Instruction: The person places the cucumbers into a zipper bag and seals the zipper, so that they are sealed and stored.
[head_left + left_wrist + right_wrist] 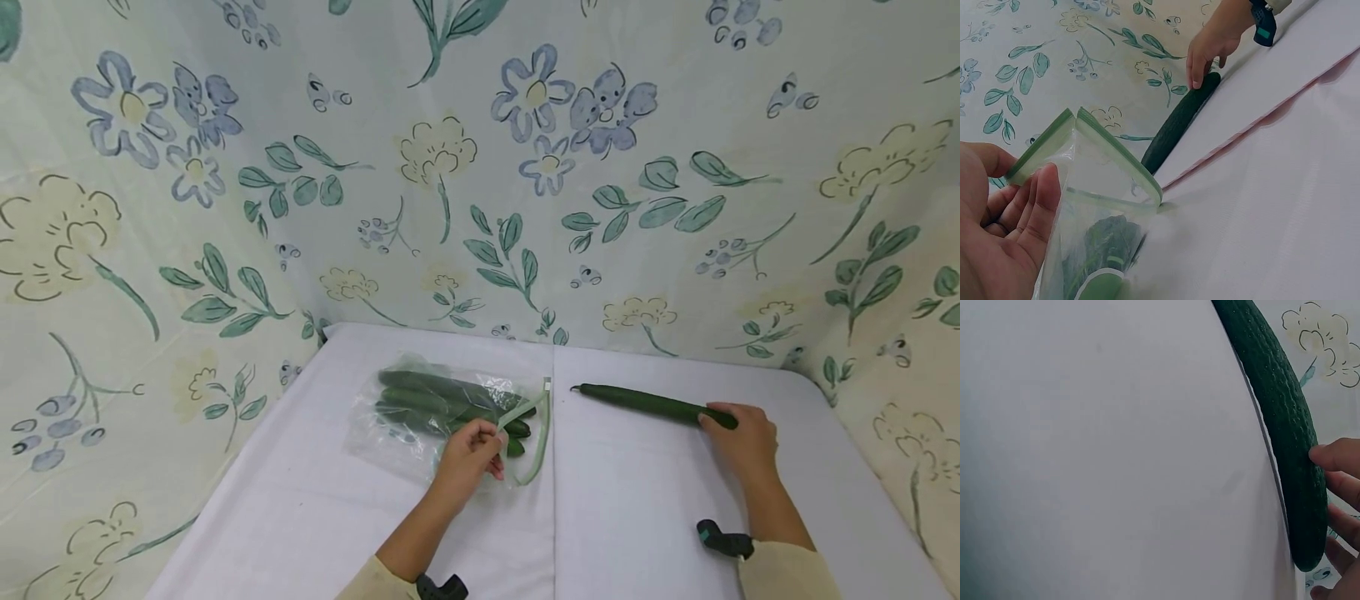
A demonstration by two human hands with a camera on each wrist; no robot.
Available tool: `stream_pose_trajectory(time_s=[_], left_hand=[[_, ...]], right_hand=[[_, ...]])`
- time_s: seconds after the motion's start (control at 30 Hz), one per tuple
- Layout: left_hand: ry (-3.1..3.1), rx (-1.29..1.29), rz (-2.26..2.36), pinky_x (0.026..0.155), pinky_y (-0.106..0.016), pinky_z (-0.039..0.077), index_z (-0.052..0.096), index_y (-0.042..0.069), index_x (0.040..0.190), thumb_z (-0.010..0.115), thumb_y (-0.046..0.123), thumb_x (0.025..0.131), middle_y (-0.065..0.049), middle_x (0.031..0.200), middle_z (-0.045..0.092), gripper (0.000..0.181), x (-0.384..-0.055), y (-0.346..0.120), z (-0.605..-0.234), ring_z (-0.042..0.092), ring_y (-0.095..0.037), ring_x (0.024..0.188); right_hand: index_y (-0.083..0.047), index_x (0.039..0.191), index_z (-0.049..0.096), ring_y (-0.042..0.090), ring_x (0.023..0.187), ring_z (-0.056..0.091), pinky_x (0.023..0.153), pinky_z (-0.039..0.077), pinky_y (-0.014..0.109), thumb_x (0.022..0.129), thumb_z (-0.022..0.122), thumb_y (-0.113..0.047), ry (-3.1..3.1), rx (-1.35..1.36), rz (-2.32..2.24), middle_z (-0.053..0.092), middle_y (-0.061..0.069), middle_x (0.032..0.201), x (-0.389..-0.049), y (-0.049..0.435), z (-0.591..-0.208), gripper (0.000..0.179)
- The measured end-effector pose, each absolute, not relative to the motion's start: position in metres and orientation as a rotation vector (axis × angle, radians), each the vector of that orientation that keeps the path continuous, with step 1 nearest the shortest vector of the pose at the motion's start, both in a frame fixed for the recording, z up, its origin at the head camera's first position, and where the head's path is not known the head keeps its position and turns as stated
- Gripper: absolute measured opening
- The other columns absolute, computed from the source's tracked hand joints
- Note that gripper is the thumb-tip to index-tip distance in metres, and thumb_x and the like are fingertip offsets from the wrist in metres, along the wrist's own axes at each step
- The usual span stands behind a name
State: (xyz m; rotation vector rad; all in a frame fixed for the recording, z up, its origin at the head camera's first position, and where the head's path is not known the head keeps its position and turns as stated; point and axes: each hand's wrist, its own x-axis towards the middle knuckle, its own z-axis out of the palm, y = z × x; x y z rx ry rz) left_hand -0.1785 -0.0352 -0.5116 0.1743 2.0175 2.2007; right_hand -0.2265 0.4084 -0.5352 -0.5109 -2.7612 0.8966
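Observation:
A clear zip bag with a green closure strip lies left of the middle, several cucumbers inside it. My left hand pinches the strip at the near side of the mouth; in the left wrist view the mouth stands apart in a peak, the strip between thumb and fingers. On the right, a long dark green cucumber lies on the cloth, its thin stem pointing left. My right hand holds its right end, with fingertips on the bumpy skin in the right wrist view.
A white cloth covers the table, with a seam running front to back between bag and loose cucumber. Floral fabric walls rise behind the table and at both sides. A dark band device sits at each wrist.

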Motion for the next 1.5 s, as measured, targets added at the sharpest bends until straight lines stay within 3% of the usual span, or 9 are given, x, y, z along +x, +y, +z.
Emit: stream_pose_trajectory(time_s=[0.17,0.3,0.6,1.03,1.23,1.5], left_hand=[[2.025,0.169,2.195,0.057,-0.025,0.061,0.060,-0.005,0.106,0.068,0.019,0.098,-0.006,0.080,0.060,0.027,-0.178,-0.035,-0.511,0.062,-0.015,0.064],[2.026,0.168,2.194,0.057,-0.025,0.061,0.060,-0.004,0.106,0.068,0.020,0.098,-0.006,0.080,0.060,0.027,-0.178,-0.035,-0.512,0.062,-0.015,0.064],[2.033,0.156,2.180,0.058,-0.027,0.062,0.060,-0.003,0.107,0.069,0.023,0.097,-0.006,0.081,0.060,0.029,-0.179,-0.036,-0.512,0.062,-0.016,0.066],[2.043,0.164,2.177,0.059,-0.028,0.062,0.060,-0.003,0.107,0.068,0.021,0.098,-0.011,0.082,0.061,0.027,-0.177,-0.036,-0.510,0.062,-0.016,0.066],[2.043,0.165,2.172,0.059,-0.028,0.062,0.060,-0.003,0.108,0.067,0.020,0.098,-0.021,0.086,0.062,0.027,-0.177,-0.035,-0.510,0.062,-0.016,0.066],[2.010,0.165,2.215,0.057,-0.026,0.061,0.059,-0.006,0.108,0.067,0.017,0.098,-0.013,0.081,0.061,0.026,-0.176,-0.035,-0.508,0.062,-0.014,0.064]], right_hand=[[-0.001,0.137,0.056,0.055,0.137,0.032,0.109,0.029,0.073,0.100,0.062,-0.035,-2.759,-0.474,1.070,0.040,0.032,0.150,-0.220,0.417,-0.540,0.050],[0.000,0.138,0.054,0.055,0.136,0.035,0.108,0.033,0.074,0.100,0.061,-0.040,-2.784,-0.428,1.119,0.040,0.034,0.149,-0.215,0.423,-0.540,0.056],[0.004,0.138,0.052,0.061,0.131,0.028,0.104,0.029,0.076,0.096,0.066,-0.023,-2.861,-0.270,0.927,0.038,0.038,0.143,-0.212,0.427,-0.543,0.052],[0.002,0.138,0.053,0.061,0.131,0.027,0.103,0.029,0.078,0.092,0.069,-0.017,-2.894,-0.255,0.922,0.040,0.037,0.144,-0.209,0.431,-0.543,0.052],[0.003,0.140,0.051,0.062,0.129,0.030,0.101,0.032,0.077,0.095,0.070,-0.034,-2.985,-0.265,0.953,0.039,0.039,0.144,-0.203,0.435,-0.537,0.061],[-0.002,0.146,0.043,0.061,0.135,0.032,0.103,0.035,0.075,0.092,0.061,-0.065,-3.089,-0.351,1.080,0.032,0.038,0.152,-0.190,0.430,-0.530,0.085]])
